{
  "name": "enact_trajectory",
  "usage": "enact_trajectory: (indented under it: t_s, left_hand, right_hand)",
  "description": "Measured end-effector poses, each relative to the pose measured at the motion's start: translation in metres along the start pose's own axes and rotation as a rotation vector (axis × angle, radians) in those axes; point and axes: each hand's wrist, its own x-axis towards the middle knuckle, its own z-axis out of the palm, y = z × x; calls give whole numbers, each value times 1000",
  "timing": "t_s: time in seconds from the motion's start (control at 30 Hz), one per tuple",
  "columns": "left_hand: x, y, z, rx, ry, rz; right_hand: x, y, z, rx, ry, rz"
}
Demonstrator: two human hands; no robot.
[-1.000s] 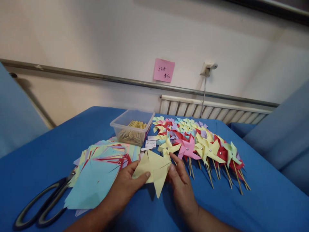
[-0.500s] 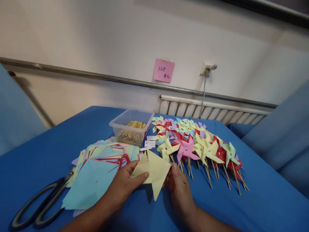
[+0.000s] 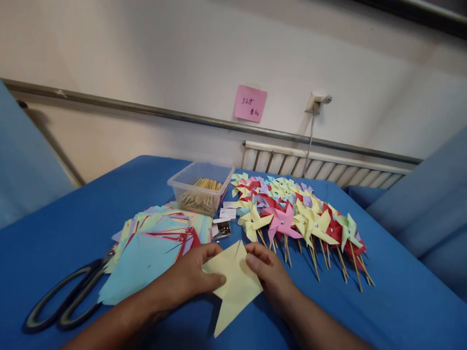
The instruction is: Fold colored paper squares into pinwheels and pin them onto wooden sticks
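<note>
A pale yellow paper square (image 3: 237, 282), cut in from its corners, is between my hands above the blue cloth. My left hand (image 3: 200, 270) pinches its left side, thumb on top and fingers beneath. At its upper right, my right hand (image 3: 264, 272) grips the paper between thumb and fingers. One pointed flap hangs toward me. Just beyond the paper lies a small open box (image 3: 222, 229) with shiny pins in it. To the left is a stack of coloured paper squares (image 3: 146, 265), light blue on top, with black-handled scissors (image 3: 69, 294) partly under it.
A clear plastic box (image 3: 200, 189) of short wooden sticks stands behind the paper stack. Many finished paper pinwheels (image 3: 282, 222) on sticks lie at the right. Small white boxes (image 3: 228, 214) sit between them. A wall with a radiator (image 3: 277, 160) closes off the back.
The yellow paper has turned and come nearer to me. My right hand has moved from its right corner up to its upper edge. The small pin box has come into view.
</note>
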Motion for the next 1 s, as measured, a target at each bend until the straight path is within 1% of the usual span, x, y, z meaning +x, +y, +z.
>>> enact_trajectory:
  t_s: [0.1,0.17,0.27,0.33,0.4,0.47,0.53,0.6,0.67,0.73,0.87,1.0]
  left_hand:
    - [0,-5,1,118,-42,24]
    - [0,-6,1,170,-43,28]
    - [-1,-6,1,191,-26,38]
    - [-1,-4,2,193,18,51]
    - [1,-2,2,128,78,50]
    - [3,-2,4,-48,105,22]
    - [5,-4,7,-239,89,-14]
    - [7,-8,11,-355,57,-33]
    - [9,-13,15,-413,26,-41]
    - [9,-18,18,-450,9,-38]
    - [8,-21,19,-452,21,-28]
    - [9,-21,17,-436,41,-56]
  right_hand:
    - [-3,6,1,-49,-92,35]
    - [-5,10,3,-84,-122,48]
    - [-6,14,5,-129,-126,50]
    - [-5,15,7,-122,-111,34]
    - [-4,15,9,-80,-79,3]
    - [-2,14,12,-19,-25,-33]
    - [0,14,12,32,47,-71]
    - [2,15,12,60,114,-106]
    - [4,16,11,66,157,-128]
    - [4,16,10,62,173,-130]
    - [2,16,13,60,152,-106]
    - [2,17,14,56,148,-94]
